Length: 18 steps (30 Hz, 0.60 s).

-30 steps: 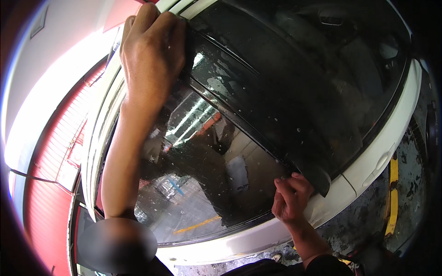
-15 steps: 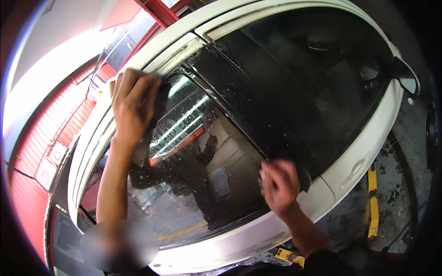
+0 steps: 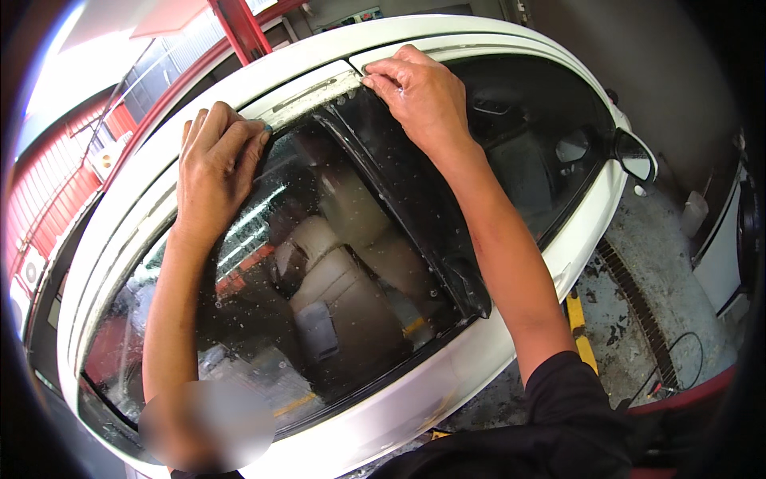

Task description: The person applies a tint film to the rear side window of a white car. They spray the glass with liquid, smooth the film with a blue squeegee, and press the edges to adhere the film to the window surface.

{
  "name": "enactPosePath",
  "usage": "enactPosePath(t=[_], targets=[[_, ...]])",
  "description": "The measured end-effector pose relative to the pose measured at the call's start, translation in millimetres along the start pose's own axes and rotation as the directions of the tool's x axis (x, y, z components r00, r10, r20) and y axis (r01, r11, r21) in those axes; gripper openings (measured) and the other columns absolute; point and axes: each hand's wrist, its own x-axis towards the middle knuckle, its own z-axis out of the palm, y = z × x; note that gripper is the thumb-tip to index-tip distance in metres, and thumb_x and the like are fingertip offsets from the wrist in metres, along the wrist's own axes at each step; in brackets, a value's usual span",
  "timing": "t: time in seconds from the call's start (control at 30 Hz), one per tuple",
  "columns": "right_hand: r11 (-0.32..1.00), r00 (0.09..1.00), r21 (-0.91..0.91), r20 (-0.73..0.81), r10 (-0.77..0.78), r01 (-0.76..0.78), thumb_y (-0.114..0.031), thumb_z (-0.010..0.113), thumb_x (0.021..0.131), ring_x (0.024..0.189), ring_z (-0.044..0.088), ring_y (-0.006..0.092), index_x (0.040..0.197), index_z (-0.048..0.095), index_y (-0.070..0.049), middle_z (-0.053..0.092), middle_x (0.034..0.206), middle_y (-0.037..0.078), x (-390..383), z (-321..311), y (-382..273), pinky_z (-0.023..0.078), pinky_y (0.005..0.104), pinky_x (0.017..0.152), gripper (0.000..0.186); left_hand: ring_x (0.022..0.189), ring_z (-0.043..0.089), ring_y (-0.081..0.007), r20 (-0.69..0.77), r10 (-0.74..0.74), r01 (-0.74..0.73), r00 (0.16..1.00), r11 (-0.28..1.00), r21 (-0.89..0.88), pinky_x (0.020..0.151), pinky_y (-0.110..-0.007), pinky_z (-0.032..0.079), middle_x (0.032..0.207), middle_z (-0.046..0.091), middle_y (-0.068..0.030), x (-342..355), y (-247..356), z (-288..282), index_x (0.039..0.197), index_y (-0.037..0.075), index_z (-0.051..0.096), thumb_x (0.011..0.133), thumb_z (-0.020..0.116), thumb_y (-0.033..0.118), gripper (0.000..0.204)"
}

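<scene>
A white car [image 3: 471, 375] stands side-on before me, its rear door window [image 3: 263, 319] wet with drops. Over the glass and the door pillar lies a dark, glossy window film [image 3: 399, 207]; its lower right corner curls loose above the sill. My left hand [image 3: 215, 164] is closed in a pinch at the film's upper left edge, with a small bluish spot at the fingertips. Up by the gap between the door frames, my right hand [image 3: 419, 96] pinches the film's upper right corner. The fingers partly hide both gripped edges.
Whitish residue marks the upper door frame [image 3: 307, 100]. A side mirror [image 3: 634, 156] juts out at the right. Beyond the car are a red post [image 3: 239, 32] and a red corrugated wall [image 3: 60, 180]. A floor grate [image 3: 638, 303] and a yellow bar [image 3: 586, 343] lie at right.
My right hand has moved from the film's lower right corner up to the top of the door frame. The left hand stays at the upper left edge. The view has shifted.
</scene>
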Motion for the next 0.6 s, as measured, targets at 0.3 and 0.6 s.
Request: enactPosePath(t=[0.3,0.6], targets=[[0.955,0.965,-0.206,-0.106,-0.239,0.213,-0.017,0.077,0.088,0.077,0.068,0.0202,0.095,0.078,-0.015,0.067,0.086,-0.002,-7.8,11.2,-1.1,0.054,0.0360,0.064,0.008,0.083,0.055,-0.0261,-0.068,0.043,-0.042,0.997,0.999,0.011,0.077,-0.037,0.044,0.086,0.055,-0.0089,-4.2,-2.6,4.1,0.095,0.001,0.071,0.086,0.076,0.005,0.011],[0.960,0.960,-0.162,-0.126,-0.249,0.228,-0.015,0.076,0.087,0.079,0.068,0.0228,0.096,0.076,-0.016,0.067,0.087,0.000,-7.1,11.8,2.0,0.055,0.0358,0.065,0.009,0.083,0.053,-0.0269,-0.135,0.073,-0.071,0.988,0.997,0.019,0.078,-0.039,0.044,0.086,0.051,-0.0079,-5.1,-4.6,8.3,0.089,0.003,0.067,0.084,0.078,0.008,0.013]])
